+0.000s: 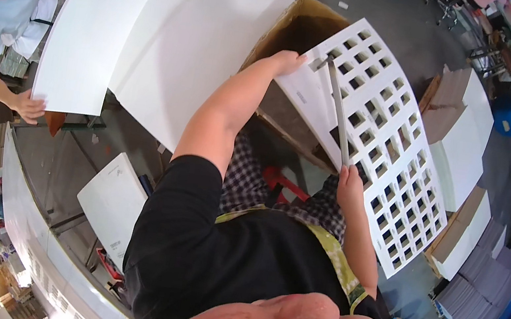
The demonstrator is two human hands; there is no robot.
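Observation:
A white board (387,121) with rows of square cut-outs lies slantwise across an open brown cardboard box (305,15). My left hand (289,63) grips the upper left edge of this board, with its fingers partly hidden. My right hand (350,186) is closed round the lower end of a hammer (338,109) with a long, grey, straight handle. The small head of the hammer is over the cut-outs near the board's upper left corner, not far from my left hand. Whether the head touches the board I cannot tell.
Large plain white sheets (203,24) extend left of the box. A co-worker's hand (28,106) is at the lower corner of the leftmost sheet. Stacks of board (461,125) and grey sheets (483,282) stand at right. A white panel (112,200) leans at lower left.

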